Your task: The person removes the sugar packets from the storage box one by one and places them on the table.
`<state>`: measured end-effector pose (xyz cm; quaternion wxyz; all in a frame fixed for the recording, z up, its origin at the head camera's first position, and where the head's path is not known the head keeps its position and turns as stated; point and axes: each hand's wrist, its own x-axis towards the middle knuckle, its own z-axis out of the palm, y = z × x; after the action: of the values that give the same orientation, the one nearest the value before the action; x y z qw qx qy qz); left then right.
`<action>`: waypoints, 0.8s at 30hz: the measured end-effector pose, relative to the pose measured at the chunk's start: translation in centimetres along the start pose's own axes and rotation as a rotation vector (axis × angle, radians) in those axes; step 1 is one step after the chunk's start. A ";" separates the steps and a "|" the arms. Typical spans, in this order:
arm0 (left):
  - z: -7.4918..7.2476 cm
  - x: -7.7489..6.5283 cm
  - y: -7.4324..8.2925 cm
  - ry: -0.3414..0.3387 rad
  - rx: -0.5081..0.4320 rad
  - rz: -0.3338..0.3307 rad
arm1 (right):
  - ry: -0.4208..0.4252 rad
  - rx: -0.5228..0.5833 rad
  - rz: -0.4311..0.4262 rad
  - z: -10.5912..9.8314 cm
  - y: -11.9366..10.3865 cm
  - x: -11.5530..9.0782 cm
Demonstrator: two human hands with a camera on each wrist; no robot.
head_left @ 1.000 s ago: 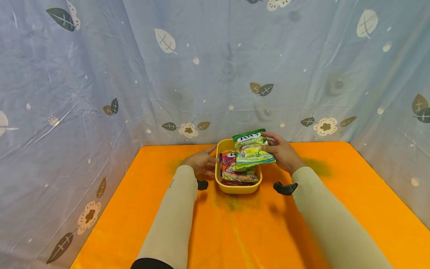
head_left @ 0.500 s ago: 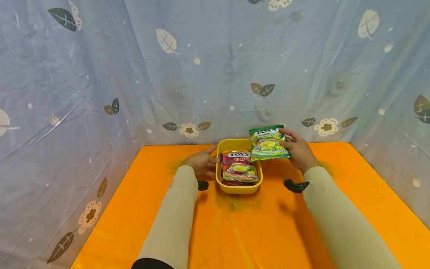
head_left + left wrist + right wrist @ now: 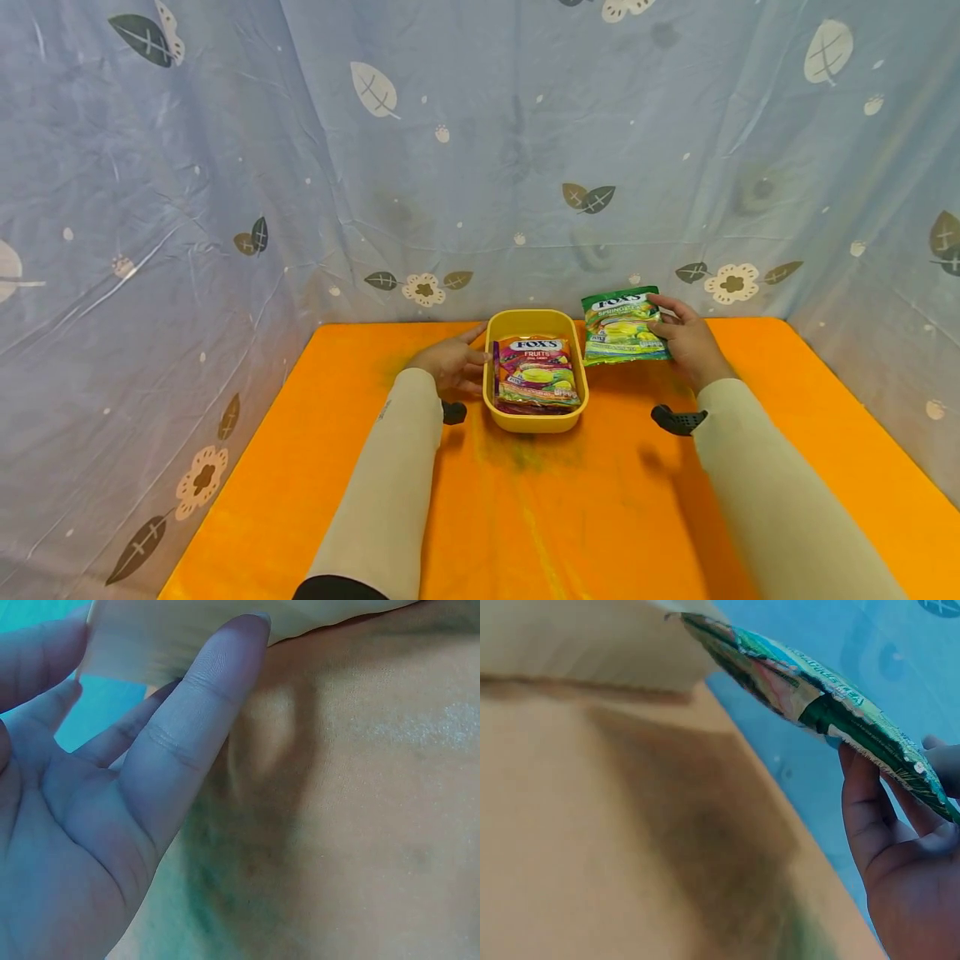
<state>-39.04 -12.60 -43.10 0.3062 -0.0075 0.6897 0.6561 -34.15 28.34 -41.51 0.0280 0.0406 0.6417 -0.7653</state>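
Observation:
My right hand [image 3: 692,346] pinches the right edge of a green Fox's candy packet [image 3: 621,329], thumb on one face and fingers on the other. In the right wrist view the packet [image 3: 817,705] is seen edge-on, above the table. A yellow plastic tub [image 3: 536,425] stands left of it. Inside the tub lies a purple and orange Fox's Fruits candy packet [image 3: 536,375], with more wrappers partly hidden below. My left hand [image 3: 450,362] rests against the tub's left side with fairly straight fingers. The left wrist view shows its thumb and fingers touching the tub wall [image 3: 142,641].
An orange tabletop [image 3: 585,508] carries the tub, near its back edge. Behind and on both sides hangs a blue-grey curtain [image 3: 480,167] with leaf and flower prints.
My right hand has carried the green packet from over the tub to the right, fully uncovering the Fruits packet. The left hand and the tub stay in place.

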 end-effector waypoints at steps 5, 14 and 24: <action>0.0 0.0 -0.1 0.000 0.004 0.003 | -0.004 -0.104 0.015 -0.9 1.1 0.3; 0.1 -0.2 -0.2 0.004 0.002 0.002 | -0.031 -0.285 -0.008 -0.8 2.9 0.7; -0.1 0.0 -0.2 0.008 -0.036 -0.021 | 0.024 -0.460 -0.002 0.4 3.9 0.6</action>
<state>-38.97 -12.71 -43.30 0.3101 -0.0230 0.6791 0.6650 -34.39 27.31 -45.35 0.0285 0.0415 0.7997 -0.5982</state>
